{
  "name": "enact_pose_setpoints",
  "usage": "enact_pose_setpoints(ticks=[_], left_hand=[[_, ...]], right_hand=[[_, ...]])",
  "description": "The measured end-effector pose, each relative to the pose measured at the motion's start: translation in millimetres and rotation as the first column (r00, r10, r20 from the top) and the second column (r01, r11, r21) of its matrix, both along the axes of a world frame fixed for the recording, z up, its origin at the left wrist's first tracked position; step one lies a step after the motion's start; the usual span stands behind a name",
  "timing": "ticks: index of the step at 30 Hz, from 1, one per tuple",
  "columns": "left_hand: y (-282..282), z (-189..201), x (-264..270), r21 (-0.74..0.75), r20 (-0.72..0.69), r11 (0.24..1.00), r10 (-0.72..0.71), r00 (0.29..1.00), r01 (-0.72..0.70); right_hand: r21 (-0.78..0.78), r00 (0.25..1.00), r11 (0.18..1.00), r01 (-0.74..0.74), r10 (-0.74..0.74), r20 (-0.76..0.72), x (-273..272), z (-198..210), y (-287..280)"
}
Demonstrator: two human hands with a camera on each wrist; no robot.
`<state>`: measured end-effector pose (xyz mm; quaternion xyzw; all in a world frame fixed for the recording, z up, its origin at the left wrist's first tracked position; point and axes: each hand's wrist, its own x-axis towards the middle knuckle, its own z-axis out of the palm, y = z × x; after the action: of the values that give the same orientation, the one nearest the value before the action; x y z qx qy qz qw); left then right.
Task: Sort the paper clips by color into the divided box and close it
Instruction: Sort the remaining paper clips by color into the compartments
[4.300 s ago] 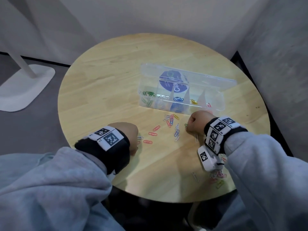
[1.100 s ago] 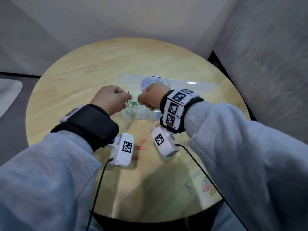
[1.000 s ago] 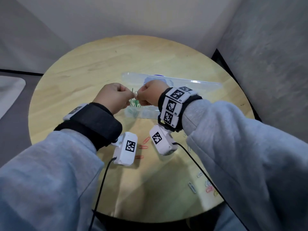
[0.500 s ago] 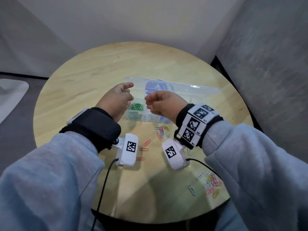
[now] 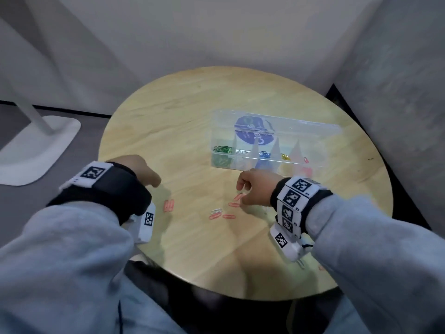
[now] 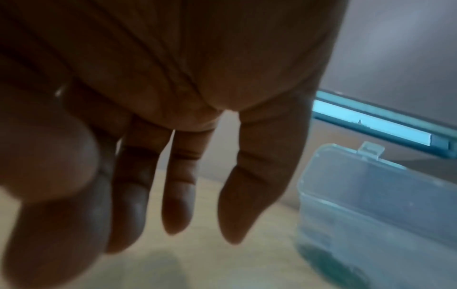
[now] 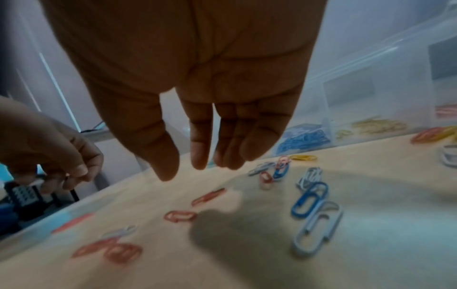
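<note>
The clear divided box (image 5: 277,165) stands open on the round wooden table (image 5: 168,116), lid tipped back. Its compartments hold green clips (image 5: 222,149), blue clips (image 5: 265,154), yellow clips (image 5: 285,156) and red clips (image 5: 305,160). Loose red clips (image 5: 233,204) and a white clip (image 5: 216,210) lie in front of it. My right hand (image 5: 240,189) (image 7: 188,172) hovers just above them, fingers relaxed, holding nothing. Blue clips (image 7: 309,199) and a white clip (image 7: 316,230) lie beside it. My left hand (image 5: 156,183) (image 6: 148,234) hangs empty left of the box, above two red clips (image 5: 169,204).
A white stand base (image 5: 41,145) sits on the floor to the left. A grey wall rises close on the right. A few more clips (image 5: 301,262) lie near the table's front right edge, partly under my right wrist.
Both hands were together over the green compartment with a green clip, then opened. They have dropped to the table in front of the box, the left swinging left, the right onto the loose clips.
</note>
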<state>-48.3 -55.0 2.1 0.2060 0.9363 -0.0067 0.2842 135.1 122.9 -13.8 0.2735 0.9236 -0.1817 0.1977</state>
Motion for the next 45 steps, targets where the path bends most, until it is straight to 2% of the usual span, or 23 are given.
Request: enact_pose_setpoints(ticks=[4,9,16,23,32,35,37,40,45], left_hand=[[-2,-9,13,-0.118,0.066,0.992,-0.033,0.997,0.041],[12,-21,37,-0.115,0.104,0.991,-0.062,0.993,0.074],[27,-25,53,-0.146,0.026,0.966,-0.212,0.977,0.214],[30,-23,58,-0.155,-0.014,0.947,-0.288,0.958,0.282],[31,-16,71,-0.16,-0.021,0.931,-0.337,0.941,0.329],[30,-12,69,-0.009,0.073,0.964,-0.264,0.962,0.265],[31,-11,66,0.18,0.229,0.973,-0.187,0.955,0.147],[33,-7,64,0.4,0.465,0.915,-0.147,0.873,-0.059],[41,-2,66,0.47,0.698,0.811,-0.102,0.709,-0.347]], right_hand=[[0.081,0.998,0.996,-0.021,0.016,0.06,1,-9,-11],[0.1,0.996,0.993,-0.064,0.057,0.073,2,-12,-22],[0.053,0.995,0.994,-0.098,0.095,0.039,-2,-15,-35],[-0.015,0.995,0.996,-0.09,0.09,0.041,-2,-18,-31],[0.05,0.967,0.98,-0.192,0.18,0.182,4,-11,-36],[0.07,0.955,0.971,-0.227,0.208,0.212,6,-10,-39],[0.084,0.957,0.968,-0.238,0.219,0.189,7,-10,-40],[0.076,0.962,0.969,-0.236,0.222,0.157,11,-8,-39],[0.083,0.969,0.974,-0.212,0.199,0.147,14,-10,-36]])
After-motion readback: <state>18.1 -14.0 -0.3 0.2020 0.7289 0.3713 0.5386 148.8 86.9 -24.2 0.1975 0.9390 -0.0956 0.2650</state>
